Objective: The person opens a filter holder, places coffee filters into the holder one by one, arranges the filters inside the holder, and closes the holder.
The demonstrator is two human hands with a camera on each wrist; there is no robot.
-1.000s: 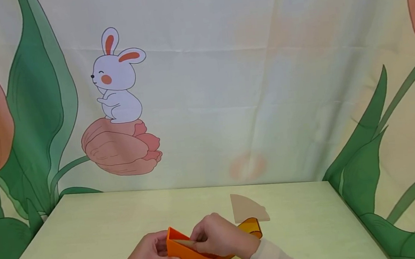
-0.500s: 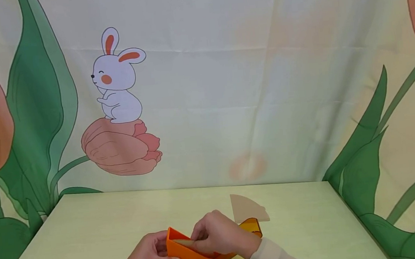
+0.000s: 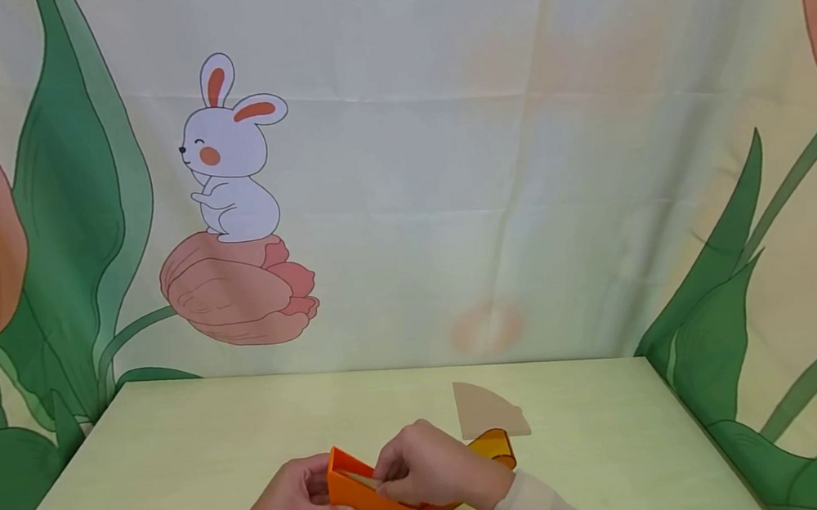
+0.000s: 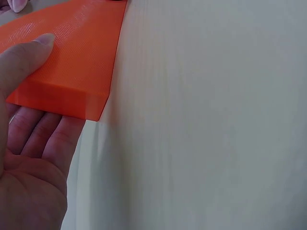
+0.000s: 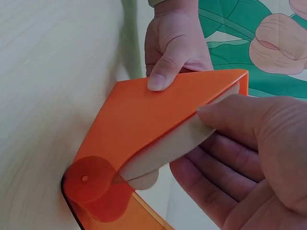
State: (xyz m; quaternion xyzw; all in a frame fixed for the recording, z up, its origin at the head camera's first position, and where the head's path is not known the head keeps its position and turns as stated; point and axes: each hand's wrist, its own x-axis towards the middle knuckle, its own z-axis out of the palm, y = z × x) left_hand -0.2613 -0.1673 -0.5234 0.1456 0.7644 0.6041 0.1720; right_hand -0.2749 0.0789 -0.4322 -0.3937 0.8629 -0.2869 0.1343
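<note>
An orange wedge-shaped holder (image 3: 362, 507), its sloping top uncovered, stands on the table between both hands. My left hand (image 3: 284, 501) grips its tall end, thumb on the near face and fingers behind. Inside lie brown fan-shaped papers (image 5: 168, 139), which look like cone coffee filters, their curved edge showing above the slope in the right wrist view. With thumb and fingers my right hand (image 3: 432, 464) pinches that edge. The see-through amber lid (image 3: 495, 446) hangs swung back on a round pivot (image 5: 86, 178) at the holder's low end, partly hidden by my right wrist.
Another brown fan-shaped paper (image 3: 488, 411) lies flat on the pale table (image 3: 197, 439), just beyond the lid. Behind the table's far edge hangs a printed cloth (image 3: 404, 206) with a rabbit and tulips.
My right hand rose slightly and came back down. The papers' edge now sits lower in the holder than before. My left hand and the holder have stayed in place.
</note>
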